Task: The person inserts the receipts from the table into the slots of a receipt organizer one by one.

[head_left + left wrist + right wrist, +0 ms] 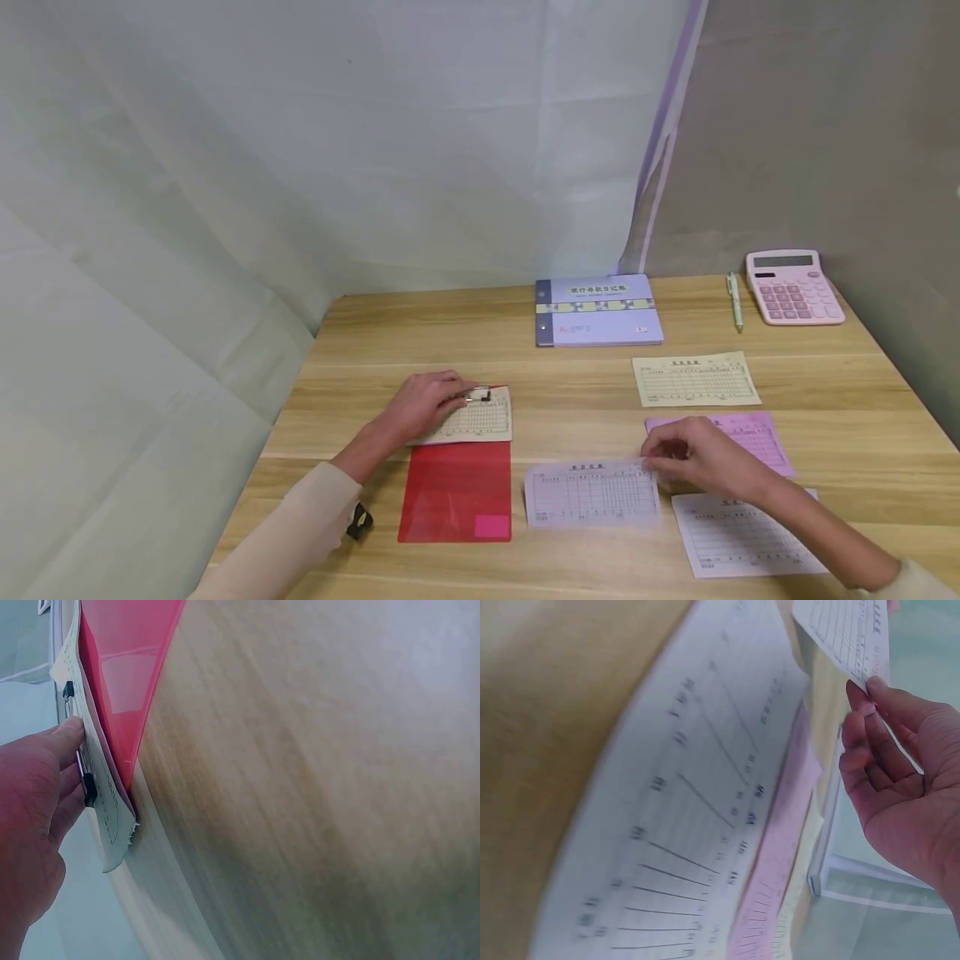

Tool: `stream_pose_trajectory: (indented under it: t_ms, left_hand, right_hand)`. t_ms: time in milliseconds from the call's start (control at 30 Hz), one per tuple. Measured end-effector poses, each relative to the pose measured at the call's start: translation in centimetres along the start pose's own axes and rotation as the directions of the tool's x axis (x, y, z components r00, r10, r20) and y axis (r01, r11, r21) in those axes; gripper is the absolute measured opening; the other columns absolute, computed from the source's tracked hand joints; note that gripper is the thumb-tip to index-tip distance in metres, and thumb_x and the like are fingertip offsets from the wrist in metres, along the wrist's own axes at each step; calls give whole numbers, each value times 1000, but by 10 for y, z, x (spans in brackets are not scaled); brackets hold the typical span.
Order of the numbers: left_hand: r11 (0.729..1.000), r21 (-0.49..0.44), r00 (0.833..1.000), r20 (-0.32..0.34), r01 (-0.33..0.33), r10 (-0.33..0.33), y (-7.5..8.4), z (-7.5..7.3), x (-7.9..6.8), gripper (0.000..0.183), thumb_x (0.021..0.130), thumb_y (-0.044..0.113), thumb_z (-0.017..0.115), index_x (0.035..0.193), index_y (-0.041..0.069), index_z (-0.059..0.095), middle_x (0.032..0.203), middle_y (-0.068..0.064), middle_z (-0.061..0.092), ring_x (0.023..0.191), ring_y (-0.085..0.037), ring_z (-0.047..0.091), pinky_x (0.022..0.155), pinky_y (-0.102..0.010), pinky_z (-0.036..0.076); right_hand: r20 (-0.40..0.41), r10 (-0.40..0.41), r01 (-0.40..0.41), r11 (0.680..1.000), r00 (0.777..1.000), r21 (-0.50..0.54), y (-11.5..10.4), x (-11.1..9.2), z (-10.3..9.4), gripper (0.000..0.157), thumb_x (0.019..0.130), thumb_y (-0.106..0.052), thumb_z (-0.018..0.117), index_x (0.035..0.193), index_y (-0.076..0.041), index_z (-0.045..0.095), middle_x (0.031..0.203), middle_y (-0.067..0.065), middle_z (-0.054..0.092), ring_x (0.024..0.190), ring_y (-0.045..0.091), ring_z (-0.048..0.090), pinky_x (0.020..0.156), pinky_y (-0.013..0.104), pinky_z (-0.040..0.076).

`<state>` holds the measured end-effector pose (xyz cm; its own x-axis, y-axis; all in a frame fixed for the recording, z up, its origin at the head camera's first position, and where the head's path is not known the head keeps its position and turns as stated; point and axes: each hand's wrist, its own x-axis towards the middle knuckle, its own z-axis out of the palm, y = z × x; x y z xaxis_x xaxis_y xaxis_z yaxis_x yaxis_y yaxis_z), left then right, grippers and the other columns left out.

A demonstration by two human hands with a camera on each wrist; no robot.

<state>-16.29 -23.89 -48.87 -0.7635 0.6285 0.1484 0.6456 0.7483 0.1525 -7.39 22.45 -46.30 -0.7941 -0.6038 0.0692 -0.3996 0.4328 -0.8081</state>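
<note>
A red clipboard (456, 483) lies at the left of the table, with pale yellow form slips (482, 422) at its top end under a metal clip (478, 395). My left hand (426, 403) grips that clip, its thumb on the near side in the left wrist view, where the clip (88, 789) shows black ends. A white form slip (591, 497) is held by its upper right corner between the thumb and fingers of my right hand (701, 457). In the right wrist view, this slip (849, 634) is raised at the corner.
Under and beside my right forearm lie a pink slip (765, 437) and another white slip (738, 537). A yellow slip (697, 381) is behind them. Farther back are an account book (600, 325), a pen (735, 302) and a pink calculator (795, 287). A small black object (360, 522) shows by the left sleeve.
</note>
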Motion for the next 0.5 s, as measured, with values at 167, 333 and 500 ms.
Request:
stream_pose_trajectory:
  t_ms: [167,333,500]
  left_hand:
    - [1000,-1,1000,-3,-8,8,0,0,0,33,101,23,76,134,20,76,115,2,75,96,-12,72,82,-37,60]
    - [1000,-11,1000,-6,-6,6,-1,1,1,32,102,22,76,134,20,76,113,3,75,93,-10,71,79,-34,59]
    - [1000,-11,1000,-1,-1,1,-1,1,0,33,102,23,76,135,20,75,115,3,75,94,-10,70,81,-35,59]
  right_hand:
    - [-6,6,-6,1000,1000,-24,-4,12,-8,9,97,-11,79,95,-20,78,86,-11,73,74,3,62,64,25,55]
    - [-25,8,-10,998,1000,-62,-7,28,-13,11,96,-7,79,94,-18,79,85,-12,74,73,4,64,65,26,56]
    - [-37,10,-12,998,999,-56,-9,48,-15,9,96,-5,78,93,-14,79,82,-9,74,67,10,65,61,26,54]
